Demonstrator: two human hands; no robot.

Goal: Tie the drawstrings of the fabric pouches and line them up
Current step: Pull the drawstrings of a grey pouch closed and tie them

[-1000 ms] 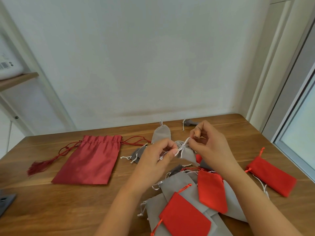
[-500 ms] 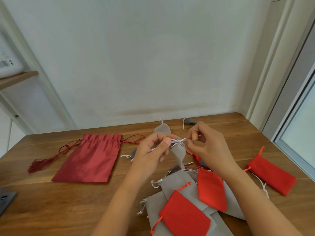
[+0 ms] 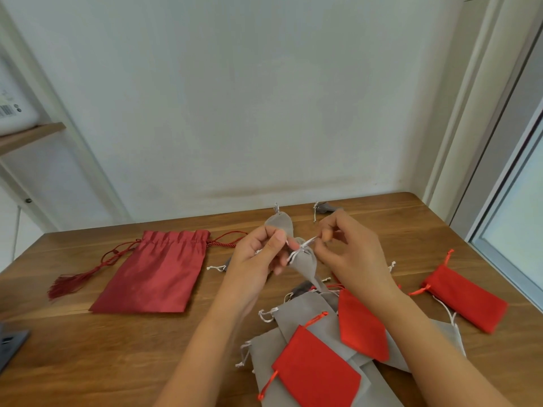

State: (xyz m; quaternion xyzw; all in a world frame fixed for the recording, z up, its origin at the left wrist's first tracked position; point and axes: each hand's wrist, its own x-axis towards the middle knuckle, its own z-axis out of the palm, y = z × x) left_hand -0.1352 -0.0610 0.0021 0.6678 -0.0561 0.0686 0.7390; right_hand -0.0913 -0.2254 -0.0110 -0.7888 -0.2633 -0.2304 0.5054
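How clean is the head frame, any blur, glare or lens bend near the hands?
Head view: soft, even daylight, no glare on the table. The left hand, right hand and the white drawstring they pinch are slightly motion-smeared. Wide-angle bend slants the door frame and shelf post. The nearest red pouch looks fairly sharp.

- Soft, even daylight fills the scene. The brightest patch is the window (image 3: pixel 517 218) at the right edge, and it is slightly washed out.
- The white wall (image 3: pixel 264 98) is lit flatly, with a faint dingy band just above the table (image 3: pixel 88 353).
- Shadows under the forearms are weak and diffuse.
- The dark red satin pouch (image 3: pixel 152 274) carries a mild sheen.
- The left hand (image 3: pixel 258 259), the right hand (image 3: pixel 349 254) and the white drawstring (image 3: pixel 302 248) they pinch look slightly smeared.
- Wide-angle bending tilts the uprights at both edges.
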